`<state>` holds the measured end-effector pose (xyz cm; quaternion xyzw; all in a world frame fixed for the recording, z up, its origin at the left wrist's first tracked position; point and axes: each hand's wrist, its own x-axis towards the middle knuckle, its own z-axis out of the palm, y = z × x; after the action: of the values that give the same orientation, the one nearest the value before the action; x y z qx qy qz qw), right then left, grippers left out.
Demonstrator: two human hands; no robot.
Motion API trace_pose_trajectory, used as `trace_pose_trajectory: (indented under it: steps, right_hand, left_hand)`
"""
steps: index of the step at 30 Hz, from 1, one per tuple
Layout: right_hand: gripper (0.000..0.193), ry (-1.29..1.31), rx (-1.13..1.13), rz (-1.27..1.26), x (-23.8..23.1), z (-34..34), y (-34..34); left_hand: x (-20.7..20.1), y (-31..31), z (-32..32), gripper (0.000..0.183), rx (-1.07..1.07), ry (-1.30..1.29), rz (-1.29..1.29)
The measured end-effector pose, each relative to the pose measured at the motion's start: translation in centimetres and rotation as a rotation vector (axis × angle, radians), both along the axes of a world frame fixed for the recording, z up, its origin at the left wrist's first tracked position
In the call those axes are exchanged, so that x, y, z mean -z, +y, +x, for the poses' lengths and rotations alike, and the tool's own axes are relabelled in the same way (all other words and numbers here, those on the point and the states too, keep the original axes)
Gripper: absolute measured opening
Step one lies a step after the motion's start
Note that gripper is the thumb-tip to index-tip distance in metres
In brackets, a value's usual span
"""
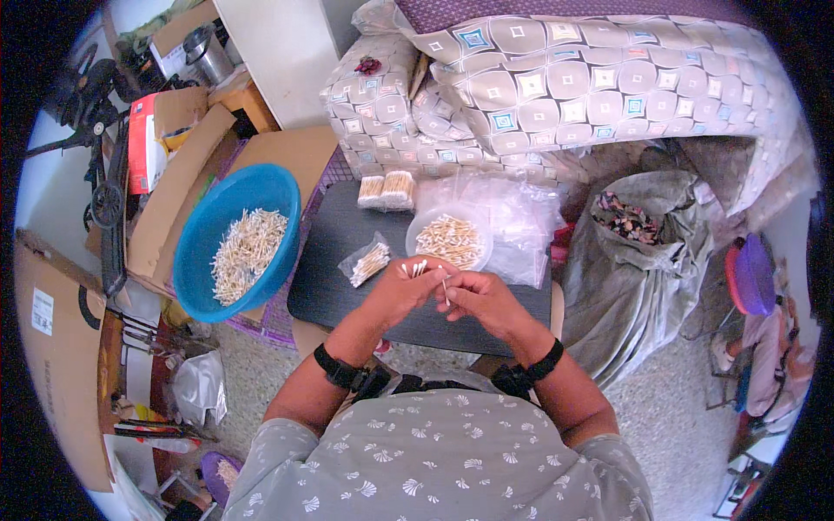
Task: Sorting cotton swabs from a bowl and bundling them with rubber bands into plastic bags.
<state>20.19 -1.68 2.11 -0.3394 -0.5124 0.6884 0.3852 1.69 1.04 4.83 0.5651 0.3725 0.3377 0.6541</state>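
Both hands meet over the near part of a dark tabletop. Several cotton swabs stick out of my closed left hand, white tips showing. My right hand touches it, fingers pinched on a single cotton swab. Just beyond them stands a white bowl full of loose swabs. Left of the bowl lies a small clear bag of swabs. Packed bundles of swabs sit at the table's far edge.
Clear plastic bags are piled right of the bowl. A large blue basin of swabs stands to the left, near cardboard boxes. On the right is a grey sack of colourful scraps. A patterned sofa lies beyond; another person's leg shows far right.
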Motion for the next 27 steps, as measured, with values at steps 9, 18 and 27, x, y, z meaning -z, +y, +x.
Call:
trace_pose_trajectory:
  steps: [9,18,27]
  right_hand:
    - [0.015,0.013,0.129,0.046,1.1,0.1,0.1]
    - [0.012,-0.086,0.257,0.147,0.8,0.9,0.1]
    - [0.011,-0.115,0.337,0.298,0.3,0.8,0.3]
  left_hand:
    - [0.4,-0.4,0.7,0.023,-0.028,0.071,0.056]
    - [-0.3,-0.9,0.5,0.025,-0.109,0.138,0.089]
    - [2.6,-0.6,0.7,0.022,0.021,0.381,0.272]
